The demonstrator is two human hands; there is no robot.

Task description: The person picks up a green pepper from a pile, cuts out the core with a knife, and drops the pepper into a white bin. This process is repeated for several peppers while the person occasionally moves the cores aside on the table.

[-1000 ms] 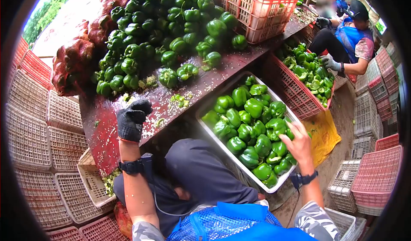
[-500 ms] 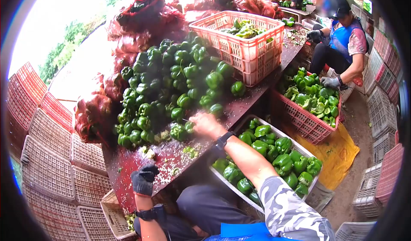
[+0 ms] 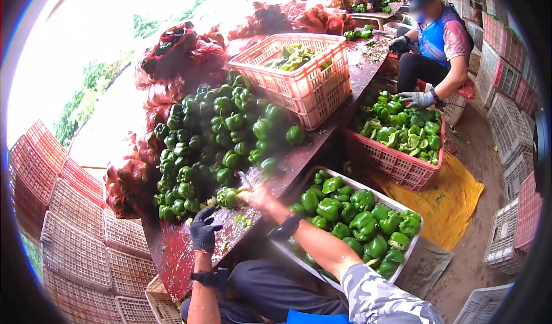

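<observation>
Green bell pepper (image 3: pixel 229 197) at the six o'clock edge of the pile (image 3: pixel 218 128): the bare right hand (image 3: pixel 257 195), a second ago in the white tray (image 3: pixel 413 244) at four o'clock, now wraps its fingers around it. The gloved left hand (image 3: pixel 204 230) stays on the red table (image 3: pixel 178 255), fingers loosely curled.

I see an open-air produce packing shed: heaped green bell peppers (image 3: pixel 218 134) on a red desk (image 3: pixel 184 255), stacked plastic crates (image 3: pixel 69 209), red mesh sacks (image 3: pixel 172 53).

left grip (image 3: pixel 204 232) black-gloved; black wristbands (image 3: pixel 286 229); grey camo sleeve (image 3: pixel 385 301); dark trousers (image 3: pixel 270 292)
</observation>
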